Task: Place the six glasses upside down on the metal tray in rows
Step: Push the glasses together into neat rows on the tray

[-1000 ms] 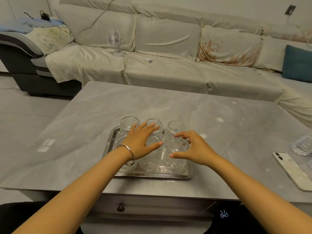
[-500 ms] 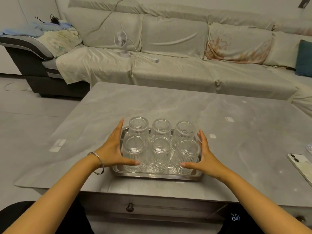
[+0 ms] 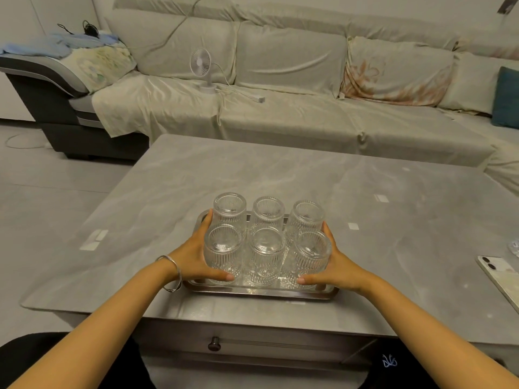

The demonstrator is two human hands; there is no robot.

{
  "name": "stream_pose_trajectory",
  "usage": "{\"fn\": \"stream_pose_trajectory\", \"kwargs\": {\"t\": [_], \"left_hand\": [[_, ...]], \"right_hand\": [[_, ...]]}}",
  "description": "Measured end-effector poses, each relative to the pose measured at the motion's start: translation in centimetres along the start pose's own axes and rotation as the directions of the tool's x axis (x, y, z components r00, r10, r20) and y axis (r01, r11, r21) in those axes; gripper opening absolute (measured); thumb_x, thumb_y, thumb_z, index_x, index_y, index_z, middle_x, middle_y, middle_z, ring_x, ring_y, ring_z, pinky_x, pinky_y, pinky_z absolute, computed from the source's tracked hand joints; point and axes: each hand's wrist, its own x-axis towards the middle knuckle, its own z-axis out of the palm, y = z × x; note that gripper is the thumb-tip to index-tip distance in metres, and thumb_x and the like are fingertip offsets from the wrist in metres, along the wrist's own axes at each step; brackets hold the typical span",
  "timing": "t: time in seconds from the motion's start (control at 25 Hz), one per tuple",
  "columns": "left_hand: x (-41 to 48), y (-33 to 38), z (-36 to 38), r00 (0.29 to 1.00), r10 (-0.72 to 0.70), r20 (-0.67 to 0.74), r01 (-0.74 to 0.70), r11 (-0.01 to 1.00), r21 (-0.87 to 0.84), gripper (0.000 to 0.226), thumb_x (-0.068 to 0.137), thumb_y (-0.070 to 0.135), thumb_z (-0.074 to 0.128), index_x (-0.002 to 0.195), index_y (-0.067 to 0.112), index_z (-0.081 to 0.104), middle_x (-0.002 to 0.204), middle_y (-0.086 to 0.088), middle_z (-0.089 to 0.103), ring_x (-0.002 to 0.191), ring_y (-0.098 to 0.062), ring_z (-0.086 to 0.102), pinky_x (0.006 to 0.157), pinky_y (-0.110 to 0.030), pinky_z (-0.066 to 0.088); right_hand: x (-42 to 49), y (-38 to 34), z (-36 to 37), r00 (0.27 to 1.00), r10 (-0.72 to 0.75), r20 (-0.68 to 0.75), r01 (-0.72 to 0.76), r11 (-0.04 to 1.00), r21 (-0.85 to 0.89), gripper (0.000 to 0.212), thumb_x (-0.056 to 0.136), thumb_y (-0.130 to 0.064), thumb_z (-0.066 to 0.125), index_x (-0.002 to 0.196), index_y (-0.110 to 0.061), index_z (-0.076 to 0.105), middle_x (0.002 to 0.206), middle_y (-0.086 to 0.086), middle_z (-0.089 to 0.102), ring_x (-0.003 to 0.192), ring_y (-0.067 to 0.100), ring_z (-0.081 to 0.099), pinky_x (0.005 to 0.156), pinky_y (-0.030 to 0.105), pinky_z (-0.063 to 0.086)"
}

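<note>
All six clear ribbed drinking glasses [image 3: 265, 245] stand upside down in two rows of three on the shiny rectangular metal tray [image 3: 261, 292] near the grey marbled table's [image 3: 365, 220] front edge, the left hand [image 3: 193, 258] and right hand [image 3: 338, 266] spread flat against the outer glasses, seemingly squaring rows, so only gentle release remains.

Six glasses [image 3: 266, 240] upside down on tray [image 3: 261, 292], two rows of three. Tray near table's [image 3: 168, 192] front edge. Phone [image 3: 498, 279] far right. Sofa [image 3: 280, 108] behind table.
</note>
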Motion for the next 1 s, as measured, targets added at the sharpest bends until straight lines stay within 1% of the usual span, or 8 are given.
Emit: {"fn": "stream_pose_trajectory", "kwargs": {"t": [0.08, 0.16, 0.4, 0.6, 0.76, 1.0], "left_hand": [[0.1, 0.0, 0.0, 1.000, 0.007, -0.002, -0.007, 1.000, -0.011, 0.144, 0.041, 0.058, 0.083, 0.138, 0.039, -0.021, 0.156, 0.007, 0.002, 0.139, -0.015, 0.022, 0.114, -0.041, 0.027], [0.2, 0.0, 0.0, 1.000, 0.005, -0.002, -0.005, 1.000, -0.024, 0.143, 0.041, 0.057, 0.083, 0.138, 0.039, -0.021, 0.156, 0.007, 0.004, 0.139, -0.015, 0.023, 0.114, -0.042, 0.027], [0.4, -0.1, 0.1, 1.000, -0.004, -0.003, 0.004, 0.999, -0.038, 0.143, 0.042, 0.056, 0.083, 0.137, 0.040, -0.022, 0.155, 0.006, 0.008, 0.138, -0.015, 0.024, 0.113, -0.041, 0.028], [0.5, -0.3, 0.1, 1.000, -0.015, -0.015, 0.014, 0.999, -0.040, 0.143, 0.041, 0.058, 0.083, 0.137, 0.042, -0.022, 0.156, 0.008, 0.008, 0.138, -0.014, 0.024, 0.113, -0.039, 0.027], [0.7, -0.5, 0.1, 1.000, -0.020, -0.018, 0.020, 0.999, -0.043, 0.143, 0.039, 0.060, 0.082, 0.136, 0.043, -0.022, 0.156, 0.007, 0.008, 0.138, -0.015, 0.025, 0.113, -0.040, 0.028], [0.5, -0.4, 0.1, 1.000, 0.005, -0.028, -0.007, 0.998, -0.061, 0.142, 0.040, 0.058, 0.083, 0.134, 0.048, -0.022, 0.155, 0.008, 0.009, 0.138, -0.012, 0.023, 0.112, -0.032, 0.026]], "right_hand": [[0.3, -0.1, -0.1, 1.000, 0.021, 0.006, -0.021, 0.999, -0.038, 0.155, 0.042, -0.051, 0.090, 0.144, -0.037, -0.025, 0.161, -0.004, 0.010, 0.146, 0.018, 0.019, 0.119, 0.047, 0.021], [0.4, -0.2, -0.2, 0.999, 0.034, 0.004, -0.034, 0.997, -0.070, 0.155, 0.040, -0.054, 0.089, 0.143, -0.039, -0.026, 0.161, -0.004, 0.008, 0.147, 0.021, 0.015, 0.118, 0.050, 0.020], [0.9, -0.3, -0.3, 1.000, 0.021, 0.024, -0.019, 0.997, -0.078, 0.149, 0.050, -0.041, 0.091, 0.144, -0.037, -0.025, 0.160, -0.003, 0.008, 0.146, 0.020, 0.018, 0.118, 0.047, 0.021], [1.2, -0.5, 0.0, 1.000, 0.001, 0.005, -0.001, 0.996, -0.094, 0.151, 0.046, -0.048, 0.090, 0.144, -0.038, -0.024, 0.160, -0.003, 0.008, 0.146, 0.021, 0.018, 0.118, 0.049, 0.022], [1.2, -0.6, 0.3, 1.000, -0.013, -0.022, 0.010, 0.995, -0.096, 0.151, 0.043, -0.050, 0.089, 0.145, -0.037, -0.021, 0.160, -0.004, 0.007, 0.146, 0.021, 0.017, 0.118, 0.049, 0.022], [1.0, -0.3, 0.6, 0.998, -0.027, -0.051, 0.021, 0.994, -0.105, 0.149, 0.046, -0.050, 0.089, 0.145, -0.037, -0.021, 0.161, -0.006, 0.002, 0.147, 0.021, 0.015, 0.118, 0.051, 0.021]]}}
